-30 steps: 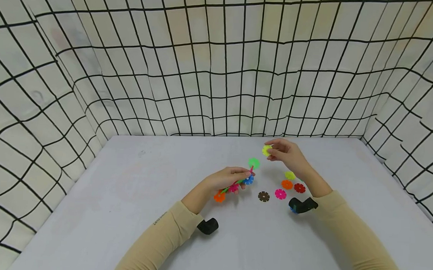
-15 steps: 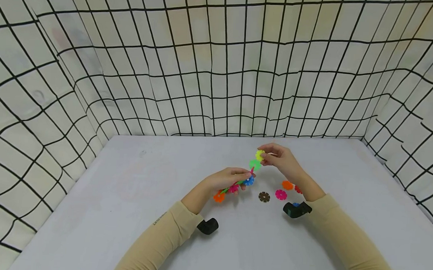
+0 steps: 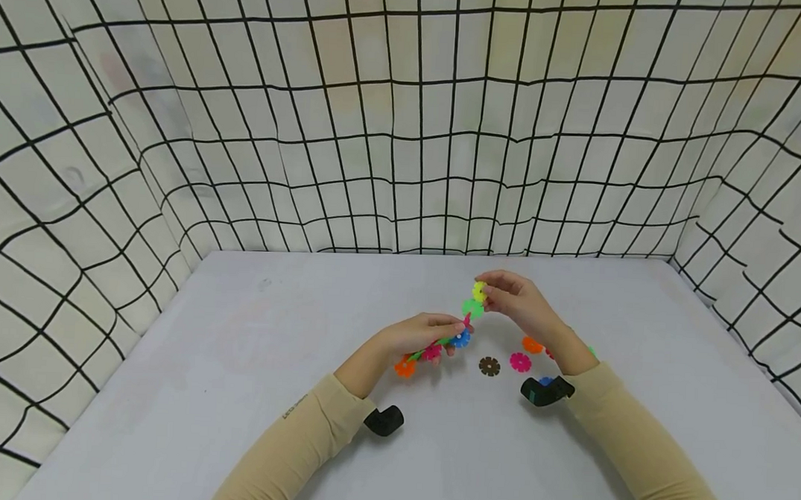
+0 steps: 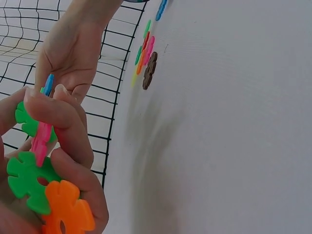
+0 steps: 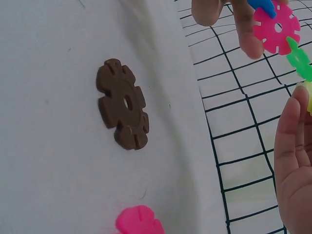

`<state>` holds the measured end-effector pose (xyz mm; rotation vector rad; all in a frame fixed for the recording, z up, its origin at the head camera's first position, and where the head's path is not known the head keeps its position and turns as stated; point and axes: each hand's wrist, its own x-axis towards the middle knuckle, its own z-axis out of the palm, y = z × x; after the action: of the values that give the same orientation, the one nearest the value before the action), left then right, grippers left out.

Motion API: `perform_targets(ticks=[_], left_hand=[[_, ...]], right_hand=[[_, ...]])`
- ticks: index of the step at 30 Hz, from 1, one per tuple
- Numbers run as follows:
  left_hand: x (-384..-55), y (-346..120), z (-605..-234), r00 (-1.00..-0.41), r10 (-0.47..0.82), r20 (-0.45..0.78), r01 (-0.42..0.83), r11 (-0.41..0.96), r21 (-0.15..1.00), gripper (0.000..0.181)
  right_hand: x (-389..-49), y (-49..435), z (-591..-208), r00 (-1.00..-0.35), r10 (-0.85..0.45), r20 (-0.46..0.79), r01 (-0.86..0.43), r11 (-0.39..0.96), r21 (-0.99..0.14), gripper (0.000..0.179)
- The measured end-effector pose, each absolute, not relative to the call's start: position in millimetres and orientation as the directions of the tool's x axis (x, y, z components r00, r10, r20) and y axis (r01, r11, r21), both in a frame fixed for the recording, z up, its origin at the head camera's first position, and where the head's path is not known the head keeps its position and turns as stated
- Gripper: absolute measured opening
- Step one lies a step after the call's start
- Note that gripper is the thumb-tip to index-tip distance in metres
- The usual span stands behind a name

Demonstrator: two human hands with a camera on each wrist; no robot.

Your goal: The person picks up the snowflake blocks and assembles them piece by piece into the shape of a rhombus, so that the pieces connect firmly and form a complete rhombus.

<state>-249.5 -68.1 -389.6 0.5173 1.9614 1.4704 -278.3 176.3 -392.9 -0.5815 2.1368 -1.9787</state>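
My L hand (image 3: 424,333) has its fingers curled round a chain of flat, flower-shaped plastic discs w/ notched rims, held above the white, smooth surface (image 3: 166,389). From the near end it runs orange disc (image 4: 68,207), green disc (image 4: 29,180), pink disc (image 4: 43,144), another green, then blue disc (image 3: 461,338), another pink disc (image 5: 277,29) & a light-green disc (image 3: 473,308) at the far end.

My R hand (image 3: 515,296) pinches a bright yellow notched disc (image 3: 480,291) btwn thumb & fingers, its edge meeting the light-green one's; can't tell if the slots are engaged.

Loose on the surface, R of the chain: a dark brown round disc w/ centre hole (image 5: 122,105), a hot-pink notched disc (image 3: 519,362) near it, an orange one (image 3: 533,344) further back, plus a blue one (image 3: 545,381) partly hidden by the black curved mount (image 3: 547,391) at my R wrist. Bit of red & green pieces show round my R forearm. Black-line netting (image 3: 405,153) over pale backing stands behind.
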Motion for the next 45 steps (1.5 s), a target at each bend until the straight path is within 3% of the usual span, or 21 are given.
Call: perform_targets(ticks=[6,15,29,35,40,45], left_hand=[[-248.0,-68.6,-390.1,-0.716,0.652,-0.249,-0.057,0.300,0.952,0.040],[-248.7,-68.6,-390.8,-0.700,0.665,-0.261,-0.082,0.288,0.954,0.041],[-248.6,-70.6,-384.4,-0.729,0.630,-0.266,-0.103,0.283,0.953,0.040],[-249.2,-69.1,-383.3,-0.723,0.644,-0.250,-0.112,0.248,0.962,0.042],[-248.5,-67.5,-381.8,-0.726,0.643,-0.244,-0.117,0.233,0.965,0.041],[-246.6,-66.0,-381.9,-0.724,0.644,-0.248,-0.135,0.221,0.966,0.040]], right_hand=[[-277.5,176.9,-394.9,-0.903,-0.411,0.124,-0.129,-0.016,-0.991,0.022],[-277.8,177.3,-395.0,-0.903,-0.411,0.125,-0.128,-0.020,-0.992,0.019],[-274.7,178.0,-399.2,-0.915,-0.386,0.115,-0.107,-0.040,-0.993,0.020],[-271.8,178.2,-399.3,-0.917,-0.367,0.153,-0.147,-0.045,-0.988,0.035],[-270.4,179.0,-398.5,-0.926,-0.354,0.134,-0.107,-0.094,-0.990,0.022],[-270.5,179.6,-400.9,-0.930,-0.348,0.119,-0.081,-0.122,-0.989,0.023]])
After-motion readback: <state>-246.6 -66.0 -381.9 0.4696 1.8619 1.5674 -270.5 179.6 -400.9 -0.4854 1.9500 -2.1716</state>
